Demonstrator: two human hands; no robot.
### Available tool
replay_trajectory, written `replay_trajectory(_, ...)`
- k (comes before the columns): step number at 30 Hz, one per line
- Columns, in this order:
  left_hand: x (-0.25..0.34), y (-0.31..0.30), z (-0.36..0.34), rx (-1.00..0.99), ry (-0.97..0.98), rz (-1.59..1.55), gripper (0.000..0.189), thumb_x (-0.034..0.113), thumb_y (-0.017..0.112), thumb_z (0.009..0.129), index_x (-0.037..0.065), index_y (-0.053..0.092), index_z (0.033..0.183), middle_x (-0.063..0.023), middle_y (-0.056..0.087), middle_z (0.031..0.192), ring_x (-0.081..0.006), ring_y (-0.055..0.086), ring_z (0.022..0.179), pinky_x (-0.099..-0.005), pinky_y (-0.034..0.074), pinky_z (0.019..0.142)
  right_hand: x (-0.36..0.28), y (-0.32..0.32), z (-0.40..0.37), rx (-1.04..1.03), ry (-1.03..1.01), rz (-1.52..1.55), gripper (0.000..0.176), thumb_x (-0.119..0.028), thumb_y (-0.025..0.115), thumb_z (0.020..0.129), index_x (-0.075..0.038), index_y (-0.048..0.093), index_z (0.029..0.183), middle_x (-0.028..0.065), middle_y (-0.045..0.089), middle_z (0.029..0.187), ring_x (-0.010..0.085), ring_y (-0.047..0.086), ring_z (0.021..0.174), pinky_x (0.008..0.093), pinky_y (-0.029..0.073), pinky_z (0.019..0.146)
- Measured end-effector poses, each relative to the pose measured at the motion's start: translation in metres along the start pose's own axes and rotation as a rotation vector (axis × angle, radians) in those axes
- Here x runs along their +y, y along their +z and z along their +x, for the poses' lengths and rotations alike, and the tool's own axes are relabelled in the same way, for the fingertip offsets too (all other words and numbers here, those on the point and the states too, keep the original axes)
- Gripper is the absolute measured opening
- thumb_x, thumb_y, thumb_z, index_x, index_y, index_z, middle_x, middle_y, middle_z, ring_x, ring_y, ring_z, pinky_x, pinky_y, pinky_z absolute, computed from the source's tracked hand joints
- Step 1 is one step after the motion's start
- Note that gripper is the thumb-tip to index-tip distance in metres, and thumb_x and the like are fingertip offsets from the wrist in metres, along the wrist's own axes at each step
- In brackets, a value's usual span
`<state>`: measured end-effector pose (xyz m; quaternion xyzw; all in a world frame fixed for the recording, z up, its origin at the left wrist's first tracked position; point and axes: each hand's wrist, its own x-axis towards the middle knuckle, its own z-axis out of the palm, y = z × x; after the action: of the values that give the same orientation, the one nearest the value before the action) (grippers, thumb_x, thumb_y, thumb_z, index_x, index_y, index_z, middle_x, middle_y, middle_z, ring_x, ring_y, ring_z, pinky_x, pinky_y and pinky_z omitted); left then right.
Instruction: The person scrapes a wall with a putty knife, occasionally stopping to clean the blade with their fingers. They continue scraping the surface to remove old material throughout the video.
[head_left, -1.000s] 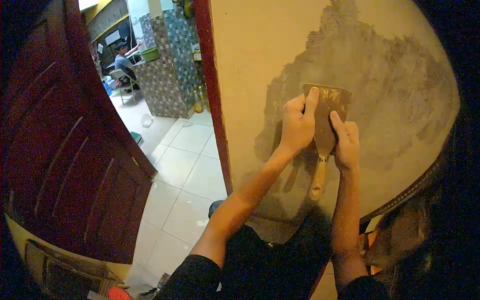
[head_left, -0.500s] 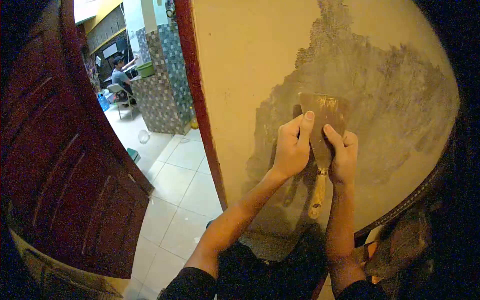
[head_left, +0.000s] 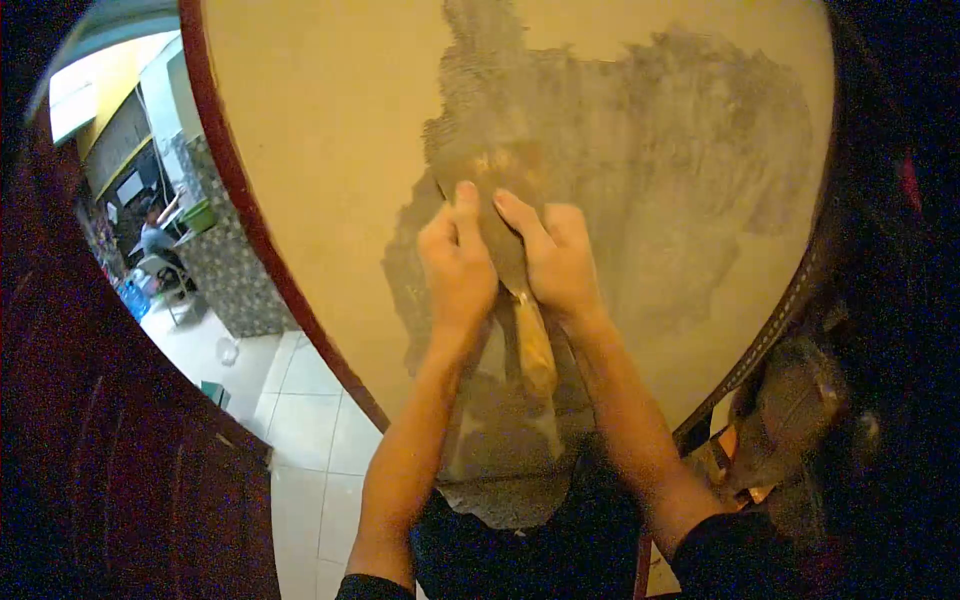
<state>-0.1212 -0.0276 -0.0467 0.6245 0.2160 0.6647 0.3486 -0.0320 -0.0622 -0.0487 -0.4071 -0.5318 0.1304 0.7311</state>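
My left hand (head_left: 457,265) and my right hand (head_left: 553,262) both press on a wide putty knife (head_left: 496,215) held flat against a tan wall (head_left: 320,150). Its wooden handle (head_left: 535,345) hangs down between my wrists. The blade lies on a large grey scraped patch (head_left: 640,170) where the paint is gone. Fingers of both hands rest on the blade's back. Dark sleeves cover my upper arms at the bottom of the view.
A dark red door frame (head_left: 250,230) edges the wall on the left, and a dark red door (head_left: 110,450) stands open beside it. Beyond is a white tiled floor (head_left: 300,420), a mosaic-tiled counter (head_left: 225,270) and a seated person (head_left: 155,240) far back.
The view has swung right and closer to the wall. Both hands and the putty knife now sit left of centre, pushed up and left on the grey patch, the handle tilted.
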Motion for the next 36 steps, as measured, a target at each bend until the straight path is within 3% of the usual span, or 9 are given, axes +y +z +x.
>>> replay_trajectory(6,0.011,0.010,0.023,-0.023,-0.075,-0.289,0.043,0.033,0.046,0.099,0.000,0.058,0.074,0.0007,0.054,0.066,-0.0071,0.045,0.062,-0.0253,0.038,0.055,-0.007,0.003,0.029,-0.043,0.006,0.063,0.037,-0.028,0.061,0.089,0.001,0.061,0.065,0.0052,0.058,0.052,0.0120,0.047,0.045,0.0334,0.039,0.045)
replay_trajectory(9,0.001,0.001,0.014,0.009,0.094,-0.037,0.043,0.033,0.046,0.099,-0.001,0.059,0.075,0.0003,0.055,0.067,-0.0072,0.046,0.061,-0.0256,0.039,0.055,0.011,0.005,0.015,-0.013,0.026,-0.095,0.029,-0.021,0.060,0.091,0.002,0.065,0.074,-0.0035,0.059,0.063,0.0039,0.048,0.053,0.0227,0.036,0.046)
replay_trajectory(11,-0.005,0.002,0.032,0.011,0.029,-0.143,0.043,0.033,0.046,0.099,0.000,0.059,0.075,0.0001,0.056,0.067,-0.0076,0.048,0.062,-0.0256,0.040,0.055,0.021,0.018,0.030,0.082,-0.324,-0.105,0.031,-0.022,0.060,0.092,0.002,0.065,0.073,-0.0036,0.059,0.062,0.0042,0.047,0.053,0.0233,0.036,0.046)
replay_trajectory(14,0.019,0.013,0.063,0.000,-0.041,-0.249,0.044,0.034,0.047,0.099,0.000,0.061,0.075,-0.0004,0.057,0.069,-0.0080,0.049,0.063,-0.0256,0.041,0.056,-0.009,0.021,0.066,0.147,-0.123,-0.277,0.032,-0.023,0.059,0.092,0.002,0.065,0.073,-0.0038,0.058,0.062,0.0046,0.047,0.054,0.0241,0.037,0.047)
replay_trajectory(15,0.019,0.009,0.068,-0.040,-0.059,-0.227,0.043,0.034,0.047,0.099,0.000,0.063,0.078,-0.0009,0.058,0.069,-0.0082,0.050,0.063,-0.0263,0.041,0.057,-0.016,0.020,0.069,0.028,-0.036,-0.086,0.031,-0.023,0.059,0.092,0.002,0.065,0.074,-0.0037,0.059,0.062,0.0047,0.047,0.055,0.0247,0.038,0.049)
replay_trajectory(18,0.023,0.006,0.045,0.024,-0.080,-0.047,0.043,0.034,0.047,0.099,0.000,0.062,0.077,-0.0007,0.058,0.068,-0.0080,0.049,0.061,-0.0271,0.041,0.055,-0.027,0.012,0.042,0.018,-0.047,-0.278,0.031,-0.024,0.060,0.092,0.002,0.065,0.075,-0.0035,0.059,0.063,0.0041,0.048,0.055,0.0245,0.038,0.049)
replay_trajectory(28,0.016,0.006,0.051,-0.109,-0.039,-0.178,0.046,0.035,0.046,0.099,-0.002,0.063,0.077,-0.0005,0.057,0.063,-0.0087,0.048,0.059,-0.0280,0.039,0.053,-0.032,0.005,0.043,-0.008,0.035,-0.106,0.032,-0.025,0.060,0.091,0.000,0.066,0.073,-0.0039,0.058,0.062,0.0039,0.048,0.057,0.0247,0.038,0.050)
replay_trajectory(31,0.015,0.006,0.040,-0.020,-0.079,-0.028,0.046,0.035,0.047,0.098,-0.001,0.062,0.074,-0.0006,0.057,0.063,-0.0088,0.049,0.059,-0.0273,0.039,0.053,-0.024,0.005,0.033,0.022,-0.046,-0.302,0.033,-0.025,0.060,0.091,0.001,0.064,0.071,-0.0038,0.058,0.060,0.0038,0.047,0.056,0.0245,0.037,0.049)
replay_trajectory(36,0.021,0.011,0.064,-0.025,-0.028,-0.253,0.043,0.035,0.048,0.098,0.002,0.061,0.072,-0.0012,0.058,0.066,-0.0086,0.050,0.060,-0.0263,0.040,0.053,-0.027,0.018,0.062,0.122,-0.165,-0.205,0.036,-0.026,0.059,0.090,0.002,0.062,0.068,-0.0022,0.056,0.057,0.0048,0.046,0.052,0.0259,0.036,0.046)
